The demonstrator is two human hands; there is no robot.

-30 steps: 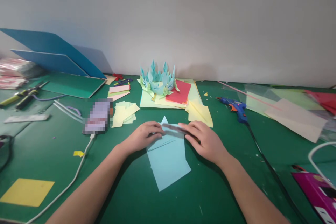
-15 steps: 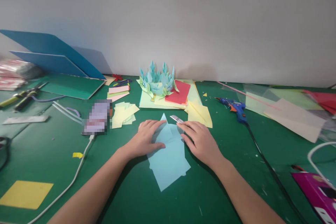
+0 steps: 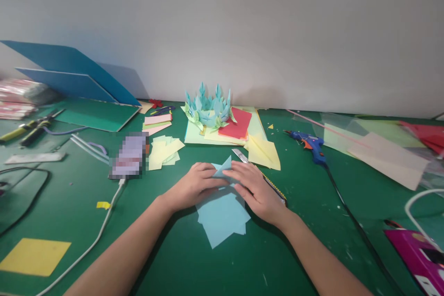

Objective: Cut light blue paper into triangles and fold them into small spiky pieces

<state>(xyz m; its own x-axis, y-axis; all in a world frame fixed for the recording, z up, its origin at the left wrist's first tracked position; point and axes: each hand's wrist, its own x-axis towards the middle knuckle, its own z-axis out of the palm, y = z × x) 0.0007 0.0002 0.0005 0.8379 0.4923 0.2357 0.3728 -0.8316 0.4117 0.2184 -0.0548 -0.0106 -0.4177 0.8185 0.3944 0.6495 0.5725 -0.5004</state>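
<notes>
A small stack of light blue paper squares (image 3: 222, 215) lies on the green mat in front of me. My left hand (image 3: 193, 186) and my right hand (image 3: 255, 188) meet at its far edge, and their fingers pinch a light blue triangular flap (image 3: 224, 169) that stands up from the top sheet. A utility knife with a yellow body (image 3: 274, 186) lies on the mat just beyond and under my right hand, its blade end (image 3: 240, 155) pointing away from me.
A blue and green paper crown (image 3: 207, 108) stands on red and yellow sheets at the back. Pale yellow paper pieces (image 3: 163, 150), a phone (image 3: 129, 155) with a white cable, a blue glue gun (image 3: 310, 142), pliers (image 3: 29, 127), a yellow square (image 3: 34, 254) and a magenta box (image 3: 418, 254) surround me.
Both hands have come together and lifted a corner of the top blue sheet into a standing triangle. The knife my right hand held across the paper now lies on the mat.
</notes>
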